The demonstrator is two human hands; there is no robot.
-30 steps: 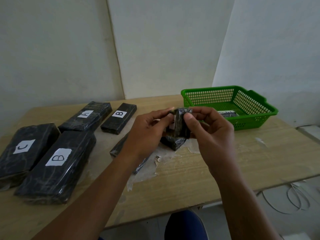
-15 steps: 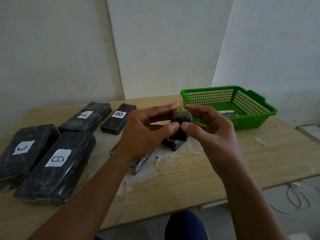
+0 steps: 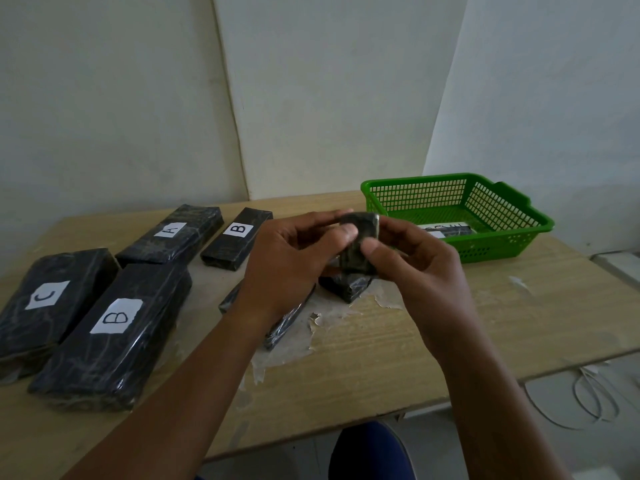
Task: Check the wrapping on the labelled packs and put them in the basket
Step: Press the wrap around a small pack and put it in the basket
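Both hands up over the middle of the surface (image 3: pixel 415 341), sharing one small pack (image 3: pixel 360 244). The left hand (image 3: pixel 294 268) pinches it, thumb on the near face, fingers (image 3: pixel 325 216) curled over its top edge. The right hand (image 3: pixel 412 268) clamps the other side, thumb pressed low on the front, fingers wrapped behind. The small pack stands roughly upright in the air, black, sheathed in glossy clear film with pale creases; no label shows on this face. At 2 o'clock from the hands sits the green basket (image 3: pixel 491 244), a labelled pack (image 3: pixel 446 230) lying inside. At 9 o'clock: a big B pack (image 3: pixel 114 334), a C pack (image 3: pixel 52 299), an A pack (image 3: pixel 173 233) and a slim B pack (image 3: pixel 239 237), all flat.
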